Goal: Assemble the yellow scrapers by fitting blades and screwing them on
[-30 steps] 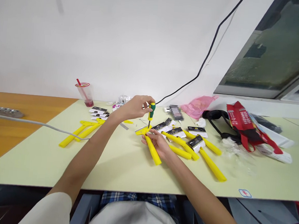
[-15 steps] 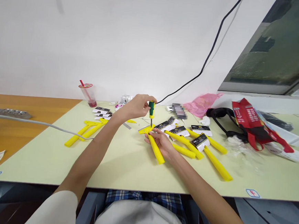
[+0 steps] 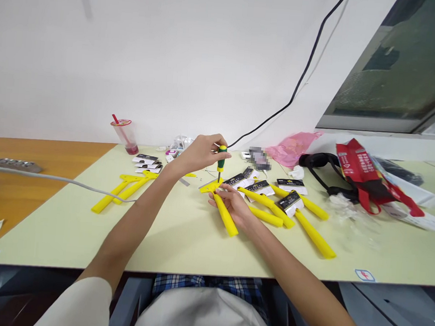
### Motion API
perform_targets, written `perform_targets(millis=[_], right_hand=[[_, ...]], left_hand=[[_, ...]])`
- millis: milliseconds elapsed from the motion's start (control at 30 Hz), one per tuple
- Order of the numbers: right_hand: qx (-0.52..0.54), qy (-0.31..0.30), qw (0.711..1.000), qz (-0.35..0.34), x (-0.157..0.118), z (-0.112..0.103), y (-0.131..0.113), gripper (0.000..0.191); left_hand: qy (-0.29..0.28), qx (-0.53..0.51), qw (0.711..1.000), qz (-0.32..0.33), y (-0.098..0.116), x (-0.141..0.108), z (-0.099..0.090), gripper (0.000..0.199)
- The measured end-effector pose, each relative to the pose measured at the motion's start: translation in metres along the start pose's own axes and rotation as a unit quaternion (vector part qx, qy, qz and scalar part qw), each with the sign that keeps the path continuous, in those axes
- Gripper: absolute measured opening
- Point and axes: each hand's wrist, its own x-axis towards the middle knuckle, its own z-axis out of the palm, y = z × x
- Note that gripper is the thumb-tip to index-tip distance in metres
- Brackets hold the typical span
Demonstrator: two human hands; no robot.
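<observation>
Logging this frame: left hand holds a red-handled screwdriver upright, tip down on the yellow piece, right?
Not red: the screwdriver in the left hand has a green-and-yellow handle, as the head view shows. It is upright, tip down on the yellow piece.

the left hand [image 3: 199, 154] grips a screwdriver [image 3: 222, 158] with a green and yellow handle, held upright, its tip down on a yellow plastic piece [image 3: 211, 185]. the fingers of the right hand [image 3: 231, 205] rest over that piece's long yellow arm [image 3: 225, 216], which lies on the pale green table [image 3: 181, 240]. around it lie more yellow pieces [image 3: 312, 233] and black-and-white card tags [image 3: 289, 203]. further back, a plastic cup [image 3: 124, 136] with a red straw [image 3: 115, 120] stands left of the hands, with a pink plastic bag [image 3: 292, 149] and a red bag [image 3: 363, 177] off to the right.
</observation>
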Motion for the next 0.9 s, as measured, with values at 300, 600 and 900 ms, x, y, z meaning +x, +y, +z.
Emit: perform_targets(millis=[300,600,900], right_hand=[[0.001,0.007,1.000,-0.001,0.002,-0.002,0.001,0.035],[0.000,0.005,1.000,-0.002,0.002,-0.004,0.001,0.039],[-0.001,0.010,1.000,0.005,0.005,-0.003,0.003,0.037]], left_hand=[[0.002,0.074,0.997,0.016,-0.002,0.000,-0.012,0.022],[-0.036,0.065,0.997,0.008,-0.001,-0.005,-0.017,0.032],[-0.011,0.007,0.999,0.052,-0.002,0.002,0.005,0.018]])
